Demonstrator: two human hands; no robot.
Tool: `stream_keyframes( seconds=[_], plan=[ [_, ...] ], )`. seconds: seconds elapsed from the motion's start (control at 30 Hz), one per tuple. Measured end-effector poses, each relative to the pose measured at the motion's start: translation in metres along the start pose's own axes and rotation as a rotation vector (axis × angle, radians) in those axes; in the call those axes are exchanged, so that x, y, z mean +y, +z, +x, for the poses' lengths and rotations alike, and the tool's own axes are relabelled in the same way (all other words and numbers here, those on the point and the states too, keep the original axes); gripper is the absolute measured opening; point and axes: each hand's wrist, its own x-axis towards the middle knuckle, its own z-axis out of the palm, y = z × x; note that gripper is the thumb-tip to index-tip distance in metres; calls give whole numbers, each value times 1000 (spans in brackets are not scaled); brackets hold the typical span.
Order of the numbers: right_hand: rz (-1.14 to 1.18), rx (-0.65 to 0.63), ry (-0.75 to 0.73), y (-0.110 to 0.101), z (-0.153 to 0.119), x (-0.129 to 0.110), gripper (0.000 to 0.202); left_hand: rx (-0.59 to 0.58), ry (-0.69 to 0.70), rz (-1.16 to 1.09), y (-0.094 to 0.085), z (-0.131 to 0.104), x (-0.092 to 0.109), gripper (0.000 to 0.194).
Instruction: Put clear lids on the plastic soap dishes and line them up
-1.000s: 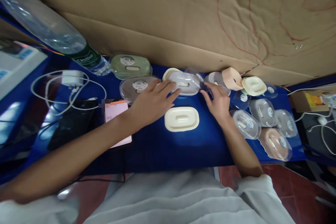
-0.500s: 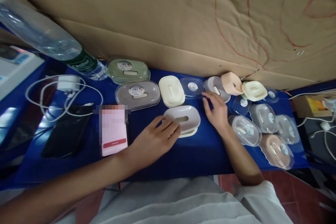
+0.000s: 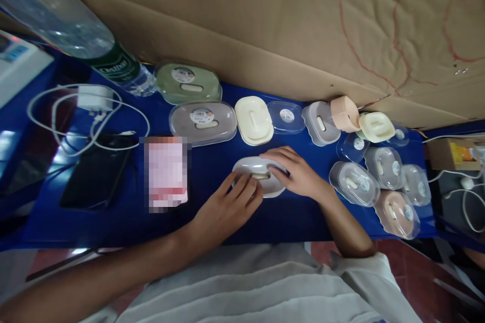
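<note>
A creased brown cardboard panel (image 3: pixel 246 35) backed the glossy blue work surface (image 3: pixel 299 222). The pale grey oval plastic dish (image 3: pixel 253 165), with an elongated slot in its floor, was located at the centre, in front of the cream rounded-rectangular lid (image 3: pixel 253 121). The left hand (image 3: pixel 229 204) was partly closed, its bent fingers reaching over the near left rim into the dish and holding it. The right hand (image 3: pixel 297 171) was half open, fingers laid across the far right rim and thumb extended inside; whether it also gripped could not be determined. A clear plastic cover with a round white label (image 3: pixel 284 123) lay beyond the right hand, beside the cream lid.
</note>
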Motion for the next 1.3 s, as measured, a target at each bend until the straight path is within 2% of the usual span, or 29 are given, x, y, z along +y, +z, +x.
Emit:
stream_keyframes(
  seconds=[0.13, 0.23, 0.33, 0.6, 0.7, 0.8, 0.93, 1.03, 1.17, 1.3],
  plan=[
    [-91, 3, -7, -1, -9, -14, 34, 45, -59, -66, 4, -9, 9, 32],
    [-227, 16, -10, 9, -17, -18, 36, 50, -97, -82, 7, -13, 13, 29],
    [-258, 11, -2, 20, -19, -15, 36, 35, -107, -107, 9, -18, 14, 28],
    [-240, -43, -10, 15, 11, -1, 59, 78, -189, -283, 9, -47, 11, 26],
    [-264, -3, 49, 19, 10, 4, 61, 114, -220, -359, 10, -58, 14, 23],
    [-361, 75, 82, 25, -7, 9, 49, 163, -275, -384, 11, -65, 16, 20],
    [-390, 157, 100, 25, -40, 10, 25, 135, -312, -330, 9, -63, 11, 34],
    [-336, 182, 120, 19, -67, 6, 26, 75, -261, -325, 9, -58, 5, 35],
    [-302, 168, 175, 9, -98, 1, 31, 90, -265, -285, 10, -54, 4, 26],
    [-312, 182, 205, -3, -100, 2, 40, 158, -364, -214, 11, -48, 5, 28]
  ],
)
